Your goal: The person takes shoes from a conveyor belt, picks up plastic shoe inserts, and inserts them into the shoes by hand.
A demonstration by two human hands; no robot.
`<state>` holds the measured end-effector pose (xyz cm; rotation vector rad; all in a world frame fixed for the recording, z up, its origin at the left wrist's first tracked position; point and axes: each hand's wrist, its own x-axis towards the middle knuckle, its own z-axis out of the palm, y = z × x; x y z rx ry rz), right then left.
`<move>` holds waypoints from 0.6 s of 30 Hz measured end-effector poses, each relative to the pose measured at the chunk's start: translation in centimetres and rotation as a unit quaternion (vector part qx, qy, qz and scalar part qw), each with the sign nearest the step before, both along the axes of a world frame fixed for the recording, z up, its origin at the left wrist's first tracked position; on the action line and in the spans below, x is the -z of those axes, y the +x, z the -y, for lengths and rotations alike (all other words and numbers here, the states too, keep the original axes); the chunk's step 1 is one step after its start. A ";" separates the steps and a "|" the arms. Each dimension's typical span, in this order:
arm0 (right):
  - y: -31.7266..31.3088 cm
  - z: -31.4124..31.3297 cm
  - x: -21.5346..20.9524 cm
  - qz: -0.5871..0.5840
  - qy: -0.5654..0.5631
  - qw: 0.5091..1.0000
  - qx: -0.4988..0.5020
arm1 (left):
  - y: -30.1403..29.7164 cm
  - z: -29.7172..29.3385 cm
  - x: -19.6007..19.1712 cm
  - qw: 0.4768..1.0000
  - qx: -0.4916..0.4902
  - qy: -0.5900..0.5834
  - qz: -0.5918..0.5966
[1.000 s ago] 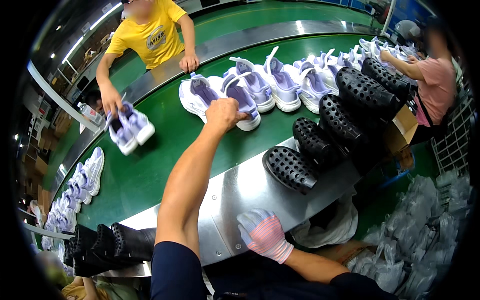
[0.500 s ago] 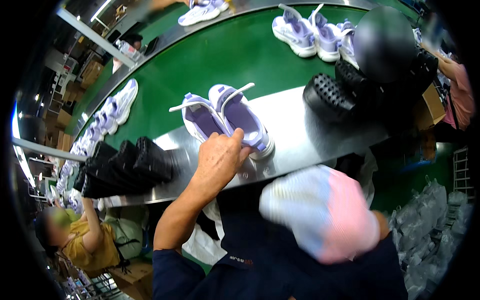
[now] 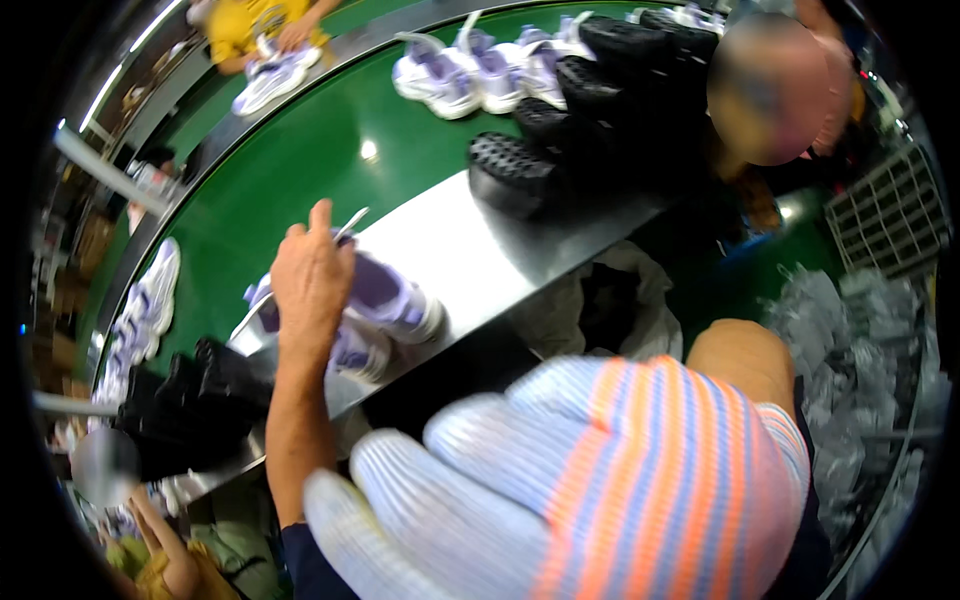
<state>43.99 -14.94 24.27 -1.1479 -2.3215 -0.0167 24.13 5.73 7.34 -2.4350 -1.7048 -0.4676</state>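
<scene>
Left hand (image 3: pixel 312 283) at sneakers (image 3: pixel 405 308) — right hand (image 3: pixel 610 480) gloved.

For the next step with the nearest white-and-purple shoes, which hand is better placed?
Probably the left hand: it is at the shoes, while the gloved right hand appears raised in the foreground, away from them.

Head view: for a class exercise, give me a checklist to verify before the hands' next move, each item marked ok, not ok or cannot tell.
1. White-and-purple shoes at the left hand: ok.
2. Both shoes fully visible: not ok; the left hand covers part.
3. Firm left-hand grip on a shoe: cannot tell.
4. Right hand gloved: ok.
5. Right hand empty: cannot tell; palm hidden.
</scene>
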 end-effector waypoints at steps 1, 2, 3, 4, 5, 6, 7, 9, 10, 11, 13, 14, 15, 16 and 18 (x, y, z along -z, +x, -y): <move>0.5 -0.6 -0.4 -0.003 0.023 0.999 0.025 | -0.7 -1.6 1.0 0.999 0.028 0.018 0.020; 1.1 -1.2 -0.6 -0.005 0.045 0.998 0.043 | -1.9 -2.7 1.7 0.997 0.059 0.003 0.046; 3.3 -2.7 -0.4 0.000 0.056 0.997 0.051 | -1.2 -3.6 2.4 0.992 0.098 -0.016 0.077; 5.4 -4.9 0.5 -0.009 0.067 0.997 0.042 | -1.3 -3.9 2.8 0.987 0.116 -0.033 0.108; 7.8 -7.7 0.6 0.004 0.086 0.985 0.152 | -2.1 -3.9 2.6 0.981 0.126 -0.045 0.137; 11.1 -9.8 -0.3 0.029 0.108 0.955 0.274 | -1.6 -4.4 2.5 0.981 0.130 -0.066 0.131; 15.1 -11.8 -0.8 0.050 0.128 0.909 0.393 | -0.7 -4.5 2.5 0.979 0.137 -0.060 0.140; 23.0 -15.4 2.1 0.149 0.094 0.836 0.519 | 0.3 -4.4 2.8 0.953 0.178 -0.053 0.239; 24.7 -16.1 3.2 0.188 0.071 0.823 0.531 | 0.2 -4.3 3.0 0.944 0.165 -0.075 0.277; 25.0 -16.7 3.8 0.226 0.046 0.810 0.540 | 0.0 -4.1 3.1 0.943 0.163 -0.071 0.281; 25.0 -17.1 4.7 0.232 0.014 0.813 0.534 | -0.6 -3.6 2.8 0.954 0.118 -0.090 0.261; 24.4 -17.1 5.2 0.238 0.063 0.820 0.516 | -0.9 -3.4 2.5 0.950 0.101 -0.134 0.262; 24.1 -17.2 4.9 0.211 0.021 0.827 0.521 | -1.0 -3.0 2.2 0.950 0.099 -0.132 0.264; 24.1 -17.4 4.8 0.217 0.008 0.826 0.521 | -0.8 -2.5 1.7 0.953 0.108 -0.124 0.254; 24.4 -17.7 4.7 0.223 -0.002 0.823 0.522 | -0.4 -1.8 0.5 0.958 0.105 -0.142 0.224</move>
